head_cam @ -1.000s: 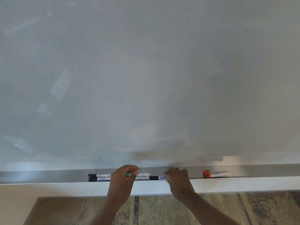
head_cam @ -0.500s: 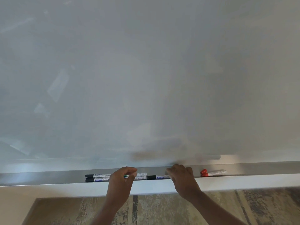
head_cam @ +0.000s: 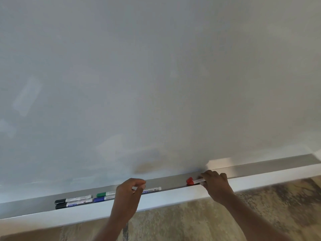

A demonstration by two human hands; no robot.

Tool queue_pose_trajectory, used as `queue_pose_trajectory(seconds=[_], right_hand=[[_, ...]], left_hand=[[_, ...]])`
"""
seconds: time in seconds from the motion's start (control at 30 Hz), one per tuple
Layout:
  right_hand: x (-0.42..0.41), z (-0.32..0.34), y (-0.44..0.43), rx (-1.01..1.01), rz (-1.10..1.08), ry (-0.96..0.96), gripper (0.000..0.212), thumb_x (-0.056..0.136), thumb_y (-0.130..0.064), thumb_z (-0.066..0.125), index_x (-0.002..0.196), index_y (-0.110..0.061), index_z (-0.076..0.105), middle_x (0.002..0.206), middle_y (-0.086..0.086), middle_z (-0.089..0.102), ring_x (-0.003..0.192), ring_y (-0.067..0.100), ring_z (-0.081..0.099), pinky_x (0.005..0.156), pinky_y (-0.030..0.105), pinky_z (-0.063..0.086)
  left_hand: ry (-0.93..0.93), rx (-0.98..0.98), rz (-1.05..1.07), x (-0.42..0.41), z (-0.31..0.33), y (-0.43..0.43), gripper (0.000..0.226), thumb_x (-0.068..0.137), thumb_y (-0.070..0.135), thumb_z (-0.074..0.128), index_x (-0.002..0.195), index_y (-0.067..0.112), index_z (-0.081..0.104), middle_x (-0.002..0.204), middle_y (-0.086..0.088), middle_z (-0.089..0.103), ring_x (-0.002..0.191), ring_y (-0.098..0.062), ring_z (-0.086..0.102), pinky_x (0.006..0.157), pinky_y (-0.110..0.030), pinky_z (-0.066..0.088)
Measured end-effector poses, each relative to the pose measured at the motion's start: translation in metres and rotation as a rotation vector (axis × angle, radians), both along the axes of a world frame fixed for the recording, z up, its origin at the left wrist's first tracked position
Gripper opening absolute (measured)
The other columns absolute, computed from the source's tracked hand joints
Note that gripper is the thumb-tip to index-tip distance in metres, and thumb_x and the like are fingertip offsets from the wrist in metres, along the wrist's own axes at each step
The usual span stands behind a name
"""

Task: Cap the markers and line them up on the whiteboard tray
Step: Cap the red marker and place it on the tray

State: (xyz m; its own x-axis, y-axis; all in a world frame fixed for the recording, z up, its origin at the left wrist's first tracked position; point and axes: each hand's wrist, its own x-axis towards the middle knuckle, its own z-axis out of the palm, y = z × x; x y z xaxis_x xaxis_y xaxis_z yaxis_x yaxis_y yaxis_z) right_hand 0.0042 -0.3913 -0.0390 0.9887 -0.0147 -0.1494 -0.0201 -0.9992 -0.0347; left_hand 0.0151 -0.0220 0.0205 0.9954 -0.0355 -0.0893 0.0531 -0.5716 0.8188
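Along the grey whiteboard tray (head_cam: 260, 168) lie capped markers: two black-capped ones (head_cam: 73, 200) side by side at the left, then a green-capped one (head_cam: 106, 194) and a blue-capped one (head_cam: 103, 198). A white marker barrel (head_cam: 152, 189) pokes out to the right of my left hand (head_cam: 127, 197). That hand hovers over the tray with fingers curled and apart, holding nothing. Further right my right hand (head_cam: 215, 183) grips the barrel of a red-capped marker (head_cam: 192, 181), cap pointing left, down in the tray.
The blank whiteboard (head_cam: 156, 75) fills most of the view. A white ledge (head_cam: 173, 199) runs below the tray. Patterned floor (head_cam: 191, 223) shows underneath. The tray runs on bare to the right of my right hand.
My right hand left the middle markers, went right and took hold of the red-capped marker. My left hand let go of the green marker. The view swung and tilted.
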Motion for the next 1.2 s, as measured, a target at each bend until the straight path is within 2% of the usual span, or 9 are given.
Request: queue_pose_trajectory(seconds=[0.07,0.17,0.33,0.53,0.63,0.77,0.97,1.1,1.2], right_hand=[[-0.003,-0.003,-0.011,0.018,0.034,0.046,0.034,0.093,-0.043,0.057,0.127,-0.036,0.056,0.125,-0.012,0.059,0.114,0.016,0.055,0.086,0.04,0.034],[-0.003,-0.005,-0.018,0.02,0.085,0.075,0.037,0.092,-0.034,0.063,0.128,-0.035,0.057,0.123,-0.009,0.059,0.115,0.017,0.055,0.09,0.041,0.033],[0.005,0.0,-0.025,0.018,0.063,0.079,0.031,0.088,-0.017,0.063,0.113,-0.034,0.056,0.109,-0.009,0.058,0.106,0.017,0.055,0.082,0.039,0.031],[0.004,0.006,-0.047,0.101,0.044,0.056,0.023,0.085,-0.019,0.065,0.097,-0.033,0.052,0.097,-0.012,0.055,0.097,0.015,0.055,0.078,0.037,0.03],[-0.003,0.011,-0.059,0.179,0.001,0.006,0.023,0.084,-0.021,0.069,0.095,-0.035,0.054,0.093,-0.014,0.057,0.094,0.013,0.056,0.078,0.036,0.031],[-0.012,0.02,-0.069,0.232,-0.048,-0.044,0.023,0.084,-0.025,0.071,0.095,-0.036,0.055,0.091,-0.017,0.057,0.091,0.011,0.056,0.08,0.037,0.034],[-0.028,0.032,-0.078,0.303,-0.081,-0.111,0.026,0.083,-0.027,0.071,0.096,-0.039,0.052,0.088,-0.02,0.053,0.086,0.008,0.052,0.079,0.036,0.034],[-0.033,0.036,-0.076,0.338,-0.081,-0.121,0.022,0.087,-0.03,0.067,0.098,-0.041,0.051,0.089,-0.021,0.051,0.088,0.006,0.051,0.082,0.035,0.033],[-0.034,0.041,-0.073,0.374,-0.08,-0.131,0.019,0.09,-0.031,0.063,0.099,-0.042,0.05,0.09,-0.022,0.05,0.087,0.003,0.049,0.084,0.034,0.032]], left_hand=[[-0.007,-0.002,-0.031,0.002,-0.002,-0.019,0.024,0.093,0.015,0.074,0.091,0.039,0.076,0.091,0.026,0.075,0.092,0.013,0.065,0.073,-0.011,0.05],[-0.033,0.015,-0.08,0.005,-0.005,-0.048,0.018,0.093,0.018,0.073,0.095,0.035,0.078,0.093,0.027,0.074,0.093,0.013,0.066,0.074,-0.011,0.051],[-0.082,0.058,-0.141,0.013,-0.013,-0.095,0.014,0.096,0.02,0.071,0.103,0.028,0.079,0.101,0.018,0.077,0.093,0.005,0.067,0.088,-0.02,0.052],[-0.074,0.242,-0.232,0.022,-0.038,-0.149,0.026,0.096,0.009,0.064,0.118,0.015,0.075,0.12,-0.001,0.074,0.112,-0.016,0.068,0.098,-0.021,0.049],[-0.086,0.39,-0.344,0.026,-0.049,-0.171,0.031,0.093,0.003,0.056,0.113,0.017,0.075,0.117,-0.004,0.072,0.101,-0.021,0.07,0.091,-0.034,0.059],[-0.145,0.527,-0.364,0.03,-0.063,-0.189,0.039,0.092,0.003,0.057,0.12,0.025,0.072,0.117,0.002,0.072,0.102,-0.019,0.07,0.086,-0.034,0.06],[-0.197,0.767,-0.361,0.027,-0.07,-0.207,0.036,0.09,0.008,0.064,0.116,0.031,0.073,0.108,0.003,0.074,0.099,-0.022,0.07,0.078,-0.038,0.059],[-0.176,0.774,-0.391,0.021,-0.068,-0.215,0.024,0.093,0.012,0.067,0.108,0.027,0.078,0.102,0.002,0.075,0.091,-0.022,0.074,0.072,-0.036,0.061],[-0.17,0.65,-0.338,0.022,-0.068,-0.214,0.023,0.097,0.014,0.061,0.106,0.027,0.077,0.106,0.005,0.075,0.097,-0.018,0.073,0.079,-0.035,0.063]])
